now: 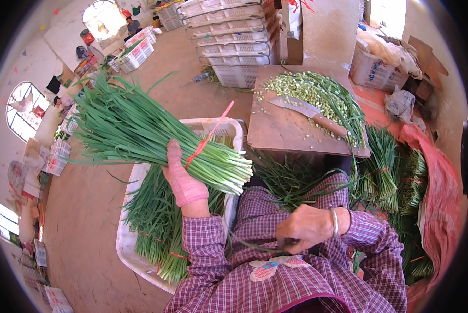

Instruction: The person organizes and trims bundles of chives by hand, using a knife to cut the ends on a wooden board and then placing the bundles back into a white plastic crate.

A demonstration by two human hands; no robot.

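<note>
My left hand (185,176), in a pink fabric glove, grips a thick bunch of garlic chives (151,129) from below. A red tie (202,146) circles the bunch near its pale cut ends, which point right. Over my lap, my right hand (306,229) is curled, with dark, blurred fingertips. A loose chive leaf (253,245) runs to those fingertips and seems pinched there. Beneath my left forearm stands a white plastic crate (130,234). Tied chive bunches (155,227) lie in it. More loose chive leaves (284,176) rest between my knees.
Ahead, a board (269,131) carries a wooden-handled knife (308,111) and chopped stem ends (296,88). Stacked white crates (234,51) rise behind. At right, bundled chives (384,168) lie beside a red sheet (433,203). Two people (133,26) sit farther off at left.
</note>
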